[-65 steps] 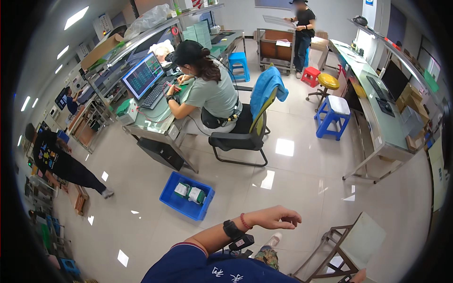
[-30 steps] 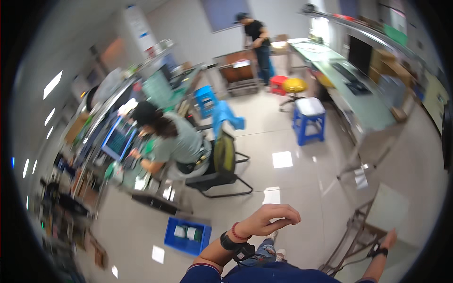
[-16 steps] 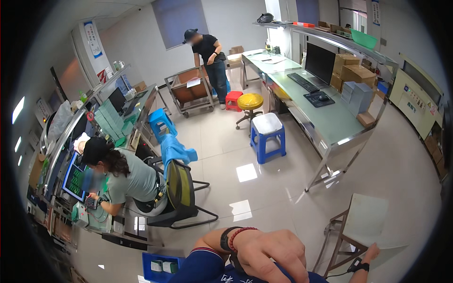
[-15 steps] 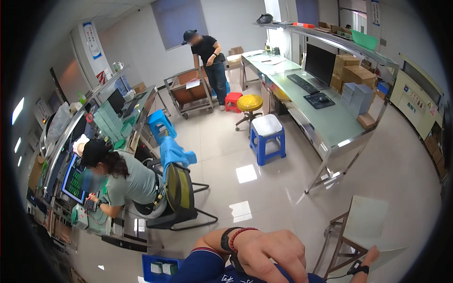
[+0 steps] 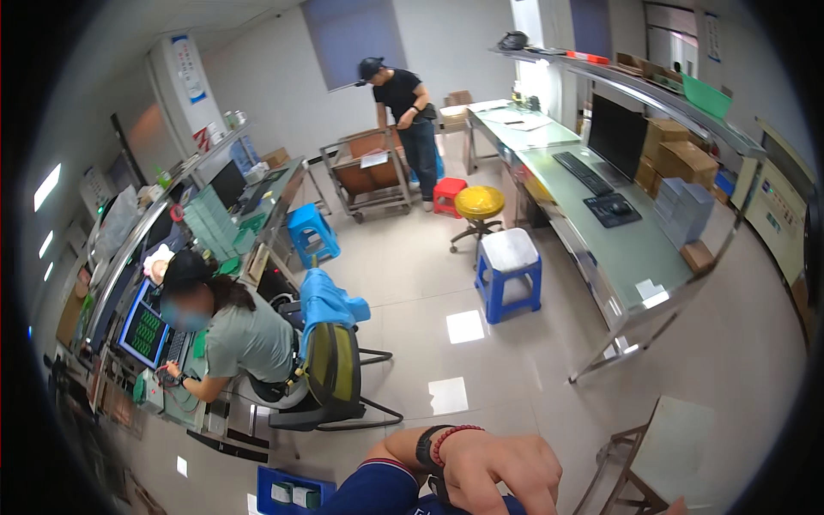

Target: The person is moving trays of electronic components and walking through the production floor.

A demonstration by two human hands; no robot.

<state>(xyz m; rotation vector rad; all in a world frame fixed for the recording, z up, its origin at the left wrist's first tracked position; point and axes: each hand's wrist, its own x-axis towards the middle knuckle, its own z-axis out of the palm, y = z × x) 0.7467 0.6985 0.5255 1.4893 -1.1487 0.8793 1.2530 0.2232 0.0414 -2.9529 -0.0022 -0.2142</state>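
My left hand [image 5: 506, 468] is in front of my chest at the lower middle, with a red bead bracelet [image 5: 451, 438] and a black band on its wrist. Its fingers curl downward, and whatever they hold, if anything, is hidden below. A dark object shows under the wrist, against my blue shirt [image 5: 369, 491]. Of my right hand [image 5: 678, 506] only a sliver shows at the bottom edge, near a low stand with a pale top [image 5: 674, 442]; its fingers cannot be made out.
At left a seated person [image 5: 253, 343] works at a bench with a screen [image 5: 144, 330]. A blue bin [image 5: 273, 475] lies on the floor. Another person [image 5: 399, 99] stands by a cart [image 5: 369, 176]. Stools [image 5: 508, 279] and a long workbench [image 5: 639, 245] are on the right.
My right hand has dropped almost wholly out of view at the lower right. The room has shifted right and slightly down in the picture. My left hand stays before my chest.
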